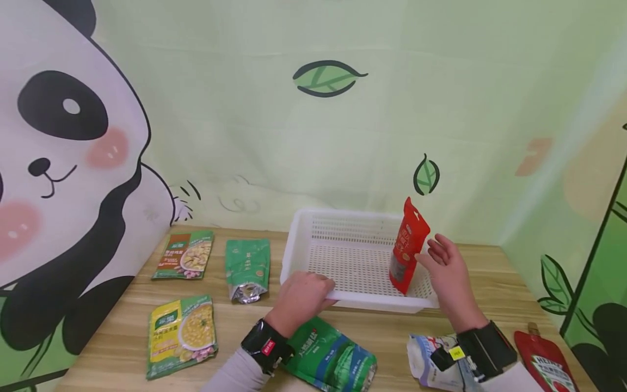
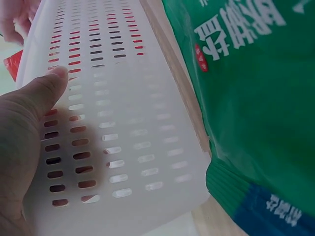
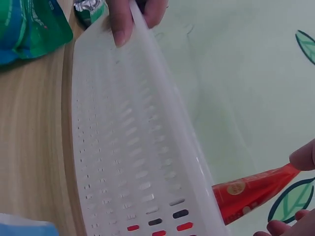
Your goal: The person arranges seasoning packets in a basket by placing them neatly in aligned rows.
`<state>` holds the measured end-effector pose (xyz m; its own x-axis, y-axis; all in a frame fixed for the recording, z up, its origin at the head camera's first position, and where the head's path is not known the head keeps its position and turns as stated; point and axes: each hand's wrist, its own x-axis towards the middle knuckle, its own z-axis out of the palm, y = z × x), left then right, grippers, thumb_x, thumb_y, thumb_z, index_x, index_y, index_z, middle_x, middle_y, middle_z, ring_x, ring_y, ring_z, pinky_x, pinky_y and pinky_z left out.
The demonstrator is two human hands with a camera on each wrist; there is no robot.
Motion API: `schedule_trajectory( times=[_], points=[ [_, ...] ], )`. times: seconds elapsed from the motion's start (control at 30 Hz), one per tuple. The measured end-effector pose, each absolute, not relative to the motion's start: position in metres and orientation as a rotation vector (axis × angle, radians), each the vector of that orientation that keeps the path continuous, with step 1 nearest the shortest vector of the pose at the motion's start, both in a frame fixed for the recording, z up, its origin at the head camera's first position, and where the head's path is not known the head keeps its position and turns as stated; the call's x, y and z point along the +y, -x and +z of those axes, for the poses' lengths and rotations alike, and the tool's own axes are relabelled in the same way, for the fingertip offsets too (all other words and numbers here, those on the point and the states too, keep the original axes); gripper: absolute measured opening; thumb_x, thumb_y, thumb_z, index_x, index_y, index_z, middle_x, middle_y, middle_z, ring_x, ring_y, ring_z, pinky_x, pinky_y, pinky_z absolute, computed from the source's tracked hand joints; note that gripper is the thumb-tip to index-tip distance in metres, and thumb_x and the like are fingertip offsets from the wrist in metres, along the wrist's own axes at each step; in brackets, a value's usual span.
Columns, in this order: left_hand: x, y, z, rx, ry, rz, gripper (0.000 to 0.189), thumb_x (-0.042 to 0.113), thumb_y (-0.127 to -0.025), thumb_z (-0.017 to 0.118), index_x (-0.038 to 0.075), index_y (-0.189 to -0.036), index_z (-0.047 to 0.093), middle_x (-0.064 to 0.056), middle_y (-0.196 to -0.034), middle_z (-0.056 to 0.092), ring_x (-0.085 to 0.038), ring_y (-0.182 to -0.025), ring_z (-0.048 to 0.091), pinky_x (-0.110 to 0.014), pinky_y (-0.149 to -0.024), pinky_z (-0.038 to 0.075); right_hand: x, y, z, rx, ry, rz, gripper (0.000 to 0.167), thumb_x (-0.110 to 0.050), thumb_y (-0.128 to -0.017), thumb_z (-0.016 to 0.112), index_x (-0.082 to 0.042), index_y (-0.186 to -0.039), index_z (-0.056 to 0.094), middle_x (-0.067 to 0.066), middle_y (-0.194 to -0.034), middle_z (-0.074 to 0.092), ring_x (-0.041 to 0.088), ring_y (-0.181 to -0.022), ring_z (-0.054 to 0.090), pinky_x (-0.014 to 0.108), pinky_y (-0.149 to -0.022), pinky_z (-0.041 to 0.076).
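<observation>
A person's left hand (image 1: 303,296) grips the near rim of a white perforated basket (image 1: 377,302), thumb pressed to the outer wall and fingers over the edge, while the right hand (image 1: 448,272) is held at the basket's right end, its fingers loosely bent and parted from the thumb. A red packet (image 1: 410,239) stands in the basket just left of the right thumb, its top leaning slightly rightward; whether the thumb touches or merely overlaps it cannot be told. Nearer the person than the left fingers, a large green pouch (image 1: 328,354) lies on a wooden table (image 1: 117,348). To those fingers' left are a smaller green pouch (image 1: 247,267) and, farther off, a brown-and-green packet (image 1: 183,255) and a yellow-and-green packet (image 1: 181,335). On the near side of the right fingers lies a blue-and-white pack (image 1: 425,362), with a red Heinz pouch (image 1: 546,359) farther right.
</observation>
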<state>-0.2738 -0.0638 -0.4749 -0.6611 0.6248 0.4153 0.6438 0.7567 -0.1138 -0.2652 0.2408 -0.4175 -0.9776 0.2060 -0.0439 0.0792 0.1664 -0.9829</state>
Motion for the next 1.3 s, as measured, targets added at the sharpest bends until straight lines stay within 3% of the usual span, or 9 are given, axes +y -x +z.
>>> schedule_trajectory(
  times=[0.17,0.3,0.57,0.67,0.8,0.9,1.0,1.17,1.3],
  points=[
    [-0.063,0.275,-0.475,-2.541,0.954,-0.075,0.026,0.042,-0.093,0.083,0.020,-0.085,0.074,0.007,-0.076,0.074,-0.012,-0.058,0.060,-0.028,-0.051,0.045,0.246,0.243,-0.417,-2.262,0.309,1.999,0.073,-0.026,-0.112,0.054,-0.015,-0.172,0.014,0.011,-0.174,0.026,0.029,-0.159,0.029,0.046,-0.127,0.030],
    [-0.063,0.275,-0.474,-2.546,0.957,-0.086,0.025,0.041,-0.093,0.083,0.020,-0.084,0.074,0.007,-0.074,0.073,-0.012,-0.056,0.057,-0.027,-0.050,0.043,0.245,0.226,-0.419,-2.105,0.419,2.035,0.066,-0.027,-0.113,0.051,-0.017,-0.169,0.018,0.009,-0.166,0.035,0.024,-0.151,0.037,0.040,-0.126,0.033],
    [-0.061,0.273,-0.470,-2.569,0.965,-0.076,0.026,0.041,-0.094,0.083,0.019,-0.084,0.074,0.006,-0.074,0.073,-0.013,-0.057,0.060,-0.029,-0.051,0.045,0.249,0.197,-0.431,-1.980,0.423,1.996,0.042,-0.020,-0.113,0.052,-0.019,-0.152,0.035,0.007,-0.135,0.051,0.016,-0.124,0.059,0.017,-0.094,0.055],
    [-0.062,0.273,-0.470,-2.560,0.965,-0.082,0.026,0.041,-0.093,0.083,0.019,-0.083,0.073,0.006,-0.074,0.073,-0.014,-0.058,0.062,-0.029,-0.051,0.046,0.257,0.190,-0.440,-2.074,0.361,1.947,0.034,-0.018,-0.112,0.055,-0.020,-0.144,0.043,0.009,-0.133,0.055,0.014,-0.111,0.067,0.019,-0.089,0.057],
    [-0.062,0.273,-0.471,-2.563,0.963,-0.088,0.026,0.040,-0.092,0.084,0.019,-0.082,0.073,0.006,-0.074,0.072,-0.013,-0.058,0.061,-0.029,-0.051,0.046,0.271,0.185,-0.452,-2.229,0.352,1.968,0.031,-0.021,-0.113,0.056,-0.011,-0.141,0.057,0.004,-0.122,0.070,0.017,-0.101,0.074,0.025,-0.089,0.060],
    [-0.062,0.274,-0.471,-2.580,0.961,-0.089,0.025,0.039,-0.092,0.085,0.019,-0.082,0.073,0.006,-0.074,0.072,-0.013,-0.058,0.061,-0.029,-0.051,0.045,0.281,0.183,-0.456,-2.452,0.374,1.963,0.031,-0.025,-0.113,0.057,-0.006,-0.133,0.071,0.003,-0.115,0.078,0.018,-0.103,0.075,0.028,-0.091,0.060],
    [-0.062,0.274,-0.471,-2.587,0.963,-0.091,0.025,0.039,-0.092,0.085,0.019,-0.083,0.073,0.006,-0.074,0.072,-0.013,-0.059,0.062,-0.029,-0.052,0.045,0.291,0.181,-0.460,-2.776,0.175,1.786,0.028,-0.027,-0.108,0.067,-0.008,-0.126,0.077,0.005,-0.123,0.078,0.023,-0.114,0.073,0.037,-0.097,0.060],
    [-0.061,0.274,-0.470,-2.569,0.965,-0.083,0.025,0.039,-0.092,0.085,0.019,-0.083,0.073,0.006,-0.073,0.072,-0.014,-0.059,0.063,-0.030,-0.052,0.046,0.306,0.179,-0.464,-3.202,-0.352,1.338,0.058,-0.034,-0.090,0.087,-0.015,-0.141,0.068,0.014,-0.145,0.064,0.038,-0.129,0.060,0.065,-0.104,0.050],
    [-0.061,0.273,-0.469,-2.570,0.964,-0.082,0.025,0.039,-0.092,0.085,0.019,-0.082,0.073,0.006,-0.071,0.071,-0.013,-0.057,0.061,-0.029,-0.051,0.045,0.309,0.177,-0.468,-3.395,-0.172,1.269,0.085,-0.033,-0.076,0.098,-0.025,-0.151,0.058,0.010,-0.151,0.056,0.029,-0.123,0.054,0.066,-0.102,0.050]
  ],
)
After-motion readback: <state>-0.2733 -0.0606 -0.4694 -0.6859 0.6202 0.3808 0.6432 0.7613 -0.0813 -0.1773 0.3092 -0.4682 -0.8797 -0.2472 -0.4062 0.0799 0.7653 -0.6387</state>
